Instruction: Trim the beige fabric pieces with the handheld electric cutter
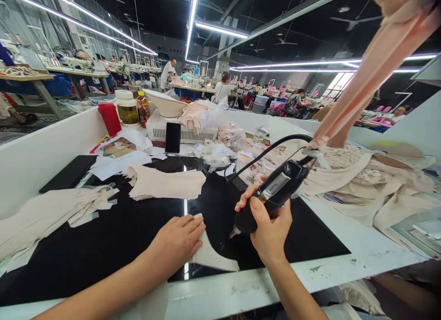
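Note:
My left hand (182,239) lies flat, fingers stretched out, on a curved beige fabric piece (215,255) near the front edge of a glossy black board (113,242). My right hand (270,223) is wrapped round a black corded hand tool (280,182) with a pointed metal tip. That tip (234,232) points down and left, just right of the fabric piece; whether it touches the board I cannot tell. A peach fabric strip (365,76) runs from the tool's top up to the upper right. Beyond my left hand lies a stack of beige cut pieces (167,182).
Beige fabric pieces (51,210) lie at the left, and a larger heap (372,182) at the right. Behind the board stand a phone (172,137), a white vented box (156,129), a lidded jar (127,109) and a red cup (109,119). People work at distant sewing tables.

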`<control>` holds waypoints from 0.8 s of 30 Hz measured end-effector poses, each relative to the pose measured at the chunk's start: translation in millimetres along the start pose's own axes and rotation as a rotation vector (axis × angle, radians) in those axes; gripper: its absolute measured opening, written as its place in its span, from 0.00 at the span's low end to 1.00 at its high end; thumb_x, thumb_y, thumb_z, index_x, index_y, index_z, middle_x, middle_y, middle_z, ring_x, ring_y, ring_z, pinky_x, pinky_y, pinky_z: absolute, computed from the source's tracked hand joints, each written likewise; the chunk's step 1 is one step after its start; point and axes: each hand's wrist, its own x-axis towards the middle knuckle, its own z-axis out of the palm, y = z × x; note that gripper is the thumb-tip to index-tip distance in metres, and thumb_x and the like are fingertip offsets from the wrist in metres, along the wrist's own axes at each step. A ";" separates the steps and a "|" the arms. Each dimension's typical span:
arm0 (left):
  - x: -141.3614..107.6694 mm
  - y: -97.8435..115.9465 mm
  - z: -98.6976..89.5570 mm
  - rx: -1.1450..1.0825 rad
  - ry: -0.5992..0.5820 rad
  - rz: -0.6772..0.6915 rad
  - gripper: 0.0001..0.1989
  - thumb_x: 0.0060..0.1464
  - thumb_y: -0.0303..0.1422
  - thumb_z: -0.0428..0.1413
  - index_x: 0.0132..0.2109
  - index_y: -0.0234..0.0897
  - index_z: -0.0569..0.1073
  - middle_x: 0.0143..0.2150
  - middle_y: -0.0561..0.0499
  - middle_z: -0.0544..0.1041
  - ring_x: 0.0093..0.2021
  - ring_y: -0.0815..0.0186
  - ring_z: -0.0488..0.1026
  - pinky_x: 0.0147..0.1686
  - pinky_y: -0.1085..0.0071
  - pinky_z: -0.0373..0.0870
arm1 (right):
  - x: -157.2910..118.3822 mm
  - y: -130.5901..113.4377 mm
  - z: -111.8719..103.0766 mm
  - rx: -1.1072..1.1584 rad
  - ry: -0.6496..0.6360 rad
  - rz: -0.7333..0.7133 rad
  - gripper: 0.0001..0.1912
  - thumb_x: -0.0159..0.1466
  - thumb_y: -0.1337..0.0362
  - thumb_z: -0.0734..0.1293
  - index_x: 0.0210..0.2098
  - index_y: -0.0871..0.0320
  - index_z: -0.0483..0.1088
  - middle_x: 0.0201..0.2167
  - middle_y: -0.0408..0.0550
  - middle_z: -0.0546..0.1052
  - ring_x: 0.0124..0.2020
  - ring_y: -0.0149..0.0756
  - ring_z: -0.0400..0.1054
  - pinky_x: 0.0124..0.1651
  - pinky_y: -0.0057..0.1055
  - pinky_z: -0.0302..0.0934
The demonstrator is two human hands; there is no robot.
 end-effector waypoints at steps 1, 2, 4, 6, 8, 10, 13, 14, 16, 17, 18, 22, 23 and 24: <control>-1.8 -7.5 -2.5 0.023 -0.011 -0.002 0.14 0.74 0.34 0.51 0.60 0.35 0.74 0.61 0.46 0.79 0.56 0.56 0.77 0.48 0.62 0.73 | -2.3 -1.8 -2.6 0.005 -0.005 -0.001 0.18 0.64 0.61 0.76 0.51 0.50 0.69 0.34 0.39 0.76 0.26 0.30 0.72 0.30 0.32 0.73; -3.8 -14.7 -5.2 0.044 -0.021 -0.007 0.15 0.75 0.34 0.50 0.60 0.35 0.74 0.61 0.46 0.79 0.56 0.56 0.77 0.49 0.61 0.73 | -4.7 -3.2 -5.0 0.011 -0.009 -0.002 0.18 0.64 0.61 0.75 0.51 0.50 0.69 0.34 0.39 0.76 0.27 0.31 0.72 0.30 0.32 0.72; -7.5 -26.0 -10.9 0.076 -0.029 -0.016 0.16 0.75 0.34 0.49 0.61 0.35 0.74 0.62 0.46 0.78 0.58 0.55 0.76 0.51 0.60 0.74 | -9.7 -4.7 -8.4 0.023 -0.014 -0.002 0.19 0.65 0.62 0.75 0.52 0.49 0.69 0.34 0.39 0.76 0.27 0.31 0.72 0.30 0.32 0.72; -9.7 -29.8 -16.3 0.099 -0.016 -0.018 0.17 0.76 0.35 0.48 0.62 0.34 0.73 0.64 0.45 0.77 0.61 0.54 0.75 0.54 0.59 0.74 | -14.0 -4.9 -9.8 0.035 -0.024 0.004 0.19 0.65 0.62 0.75 0.53 0.48 0.69 0.34 0.39 0.76 0.27 0.31 0.72 0.31 0.33 0.73; -10.0 -24.1 -20.5 0.092 0.015 0.004 0.16 0.76 0.35 0.47 0.61 0.35 0.74 0.64 0.45 0.76 0.62 0.55 0.74 0.57 0.58 0.73 | -17.1 -4.6 -9.3 0.046 -0.034 0.005 0.20 0.65 0.62 0.75 0.54 0.48 0.69 0.34 0.39 0.76 0.27 0.31 0.72 0.31 0.33 0.72; -8.6 -10.0 -22.9 0.037 0.057 0.039 0.15 0.77 0.34 0.46 0.60 0.36 0.74 0.61 0.45 0.78 0.61 0.57 0.75 0.58 0.59 0.73 | -19.1 -4.6 -7.5 0.058 -0.041 0.005 0.20 0.65 0.62 0.75 0.54 0.47 0.69 0.34 0.39 0.76 0.27 0.31 0.72 0.31 0.33 0.72; -4.8 16.6 -22.6 -0.091 0.066 0.098 0.12 0.76 0.32 0.48 0.56 0.36 0.74 0.53 0.47 0.81 0.54 0.60 0.77 0.55 0.63 0.74 | -21.3 -5.4 -4.5 0.072 -0.047 0.009 0.20 0.64 0.62 0.75 0.54 0.48 0.69 0.34 0.39 0.76 0.27 0.31 0.72 0.31 0.32 0.72; -3.4 24.2 -21.5 -0.118 0.055 0.122 0.11 0.75 0.33 0.50 0.56 0.36 0.74 0.51 0.47 0.80 0.52 0.60 0.77 0.54 0.63 0.74 | -22.0 -5.9 -3.8 0.075 -0.050 0.011 0.20 0.64 0.62 0.75 0.54 0.48 0.69 0.34 0.39 0.76 0.27 0.31 0.72 0.31 0.32 0.72; -0.3 35.2 -17.8 -0.140 0.033 0.152 0.10 0.73 0.34 0.54 0.56 0.35 0.73 0.48 0.48 0.80 0.50 0.60 0.77 0.53 0.63 0.74 | -23.4 -7.0 -3.4 0.078 -0.052 0.015 0.20 0.65 0.62 0.75 0.54 0.48 0.69 0.34 0.39 0.75 0.27 0.31 0.72 0.32 0.32 0.72; 1.1 38.3 -15.4 -0.140 0.024 0.160 0.12 0.72 0.35 0.56 0.57 0.35 0.72 0.48 0.48 0.79 0.50 0.60 0.77 0.53 0.63 0.74 | -24.1 -7.5 -3.5 0.078 -0.051 0.017 0.20 0.64 0.62 0.75 0.53 0.48 0.69 0.34 0.39 0.75 0.27 0.31 0.72 0.32 0.32 0.72; 2.5 40.1 -12.8 -0.135 0.014 0.162 0.13 0.71 0.36 0.57 0.58 0.35 0.71 0.47 0.48 0.79 0.50 0.60 0.77 0.52 0.63 0.74 | -24.7 -8.1 -3.8 0.077 -0.048 0.018 0.20 0.64 0.62 0.75 0.53 0.48 0.69 0.34 0.39 0.75 0.27 0.31 0.72 0.32 0.32 0.72; 5.4 39.6 -3.6 -0.112 -0.016 0.154 0.17 0.69 0.39 0.61 0.58 0.34 0.71 0.46 0.48 0.78 0.49 0.59 0.76 0.51 0.63 0.74 | -27.3 -9.1 -5.4 0.062 -0.040 0.019 0.19 0.64 0.62 0.75 0.53 0.48 0.69 0.33 0.40 0.75 0.26 0.31 0.72 0.31 0.32 0.72; 5.4 38.9 -2.1 -0.109 -0.016 0.149 0.18 0.69 0.40 0.61 0.58 0.34 0.71 0.46 0.48 0.77 0.49 0.59 0.76 0.50 0.63 0.74 | -28.1 -9.0 -5.6 0.062 -0.039 0.020 0.19 0.64 0.62 0.75 0.52 0.48 0.69 0.33 0.40 0.75 0.26 0.31 0.72 0.31 0.33 0.72; 5.0 38.3 -1.0 -0.108 -0.012 0.145 0.18 0.69 0.40 0.61 0.58 0.34 0.71 0.46 0.48 0.77 0.49 0.59 0.76 0.50 0.63 0.74 | -29.0 -8.7 -5.8 0.063 -0.040 0.021 0.18 0.64 0.62 0.75 0.52 0.48 0.69 0.33 0.40 0.75 0.26 0.31 0.72 0.31 0.33 0.72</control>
